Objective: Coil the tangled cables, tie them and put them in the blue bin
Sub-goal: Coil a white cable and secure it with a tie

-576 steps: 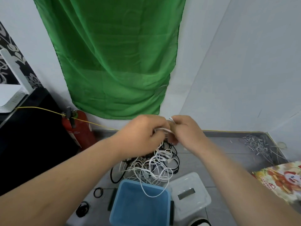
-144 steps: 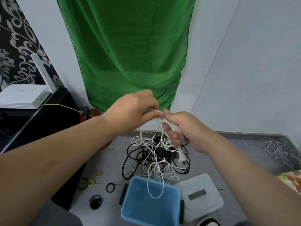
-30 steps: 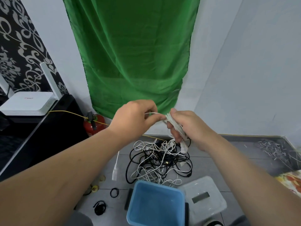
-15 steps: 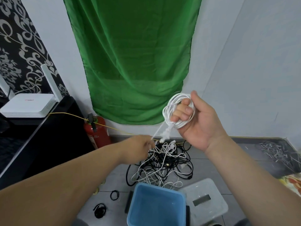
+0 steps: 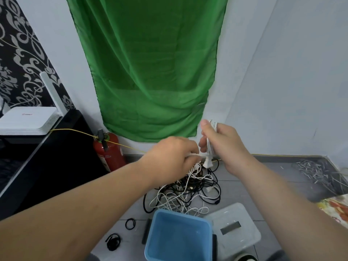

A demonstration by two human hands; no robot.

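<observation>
Behind the empty blue bin [image 5: 180,236] lie tangled cables [image 5: 185,193]; white coil [image 5: 208,147] held above.

Soft, even indoor light, faint shadows, wide-angle bending at the edges, slight motion blur.

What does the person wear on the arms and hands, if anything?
The left hand and the right hand are bare: no gloves, no rings showing. The left forearm and the right forearm are bare too; no sleeve, watch or bracelet is in view.
</observation>
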